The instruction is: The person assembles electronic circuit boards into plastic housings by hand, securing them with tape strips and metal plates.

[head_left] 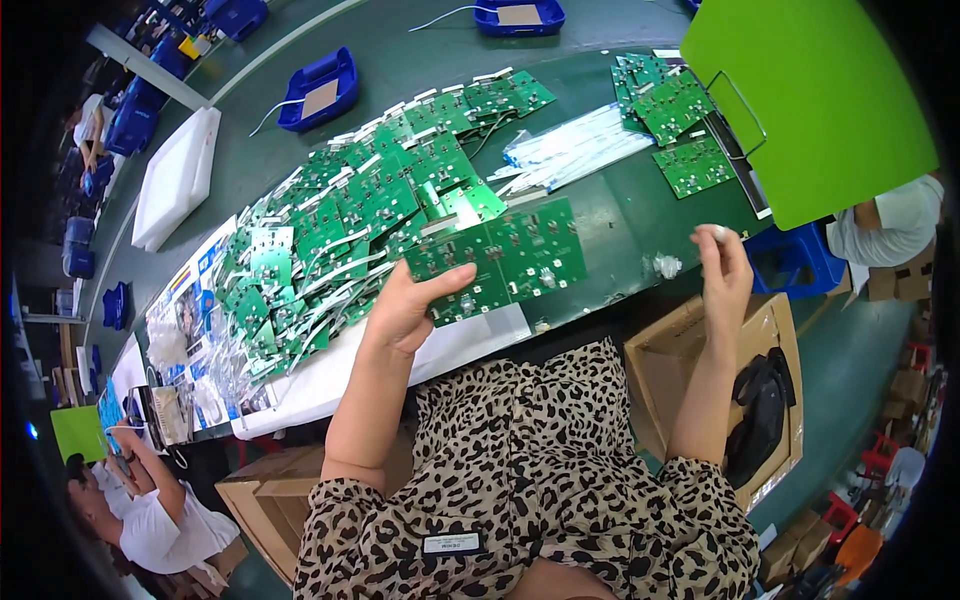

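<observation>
My left hand grips a green circuit board by its left end, thumb on top and the other fingers beneath. The board carries small components and is held tilted above the table's near edge. To the right, my right hand is raised off the table, thumb and fingers drawn together in a pinch. Something small and white shows at its fingertips, too small to name. Just left of that hand lies a little heap of clear whitish bits. Many more green circuit boards with white flat cables overlap left of and beyond the held board.
A bundle of white flat cables lies beyond the held board. More boards sit beside a bright green panel at right. Blue trays stand at the back. Cardboard boxes flank me; co-workers sit left and right.
</observation>
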Demonstrator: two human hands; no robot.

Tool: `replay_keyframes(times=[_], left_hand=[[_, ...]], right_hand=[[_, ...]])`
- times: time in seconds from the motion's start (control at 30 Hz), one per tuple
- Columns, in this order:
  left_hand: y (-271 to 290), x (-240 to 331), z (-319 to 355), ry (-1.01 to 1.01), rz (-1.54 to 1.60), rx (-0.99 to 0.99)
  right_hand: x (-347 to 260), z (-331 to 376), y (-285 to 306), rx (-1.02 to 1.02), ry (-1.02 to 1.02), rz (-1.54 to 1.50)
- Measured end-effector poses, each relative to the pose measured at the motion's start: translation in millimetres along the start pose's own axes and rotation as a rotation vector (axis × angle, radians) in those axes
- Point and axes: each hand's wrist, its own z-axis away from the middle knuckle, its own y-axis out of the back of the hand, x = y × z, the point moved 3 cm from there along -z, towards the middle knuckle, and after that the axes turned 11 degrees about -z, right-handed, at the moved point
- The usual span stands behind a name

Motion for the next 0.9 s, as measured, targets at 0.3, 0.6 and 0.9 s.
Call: replay_keyframes(times=[0.3, 0.6, 0.9], left_hand=[[5, 5, 18, 0.025, -0.015, -0.075], [25, 4, 24, 0.081, 0.097, -0.079], [56, -3, 22, -0.022, -0.179, 0.046]], right_hand=[[-22, 42, -132, -0.757, -0.746, -0.863], [-13, 44, -157, -0.805, -0.820, -1.056], [16, 40, -147, -0.884, 0.004, 0.271]])
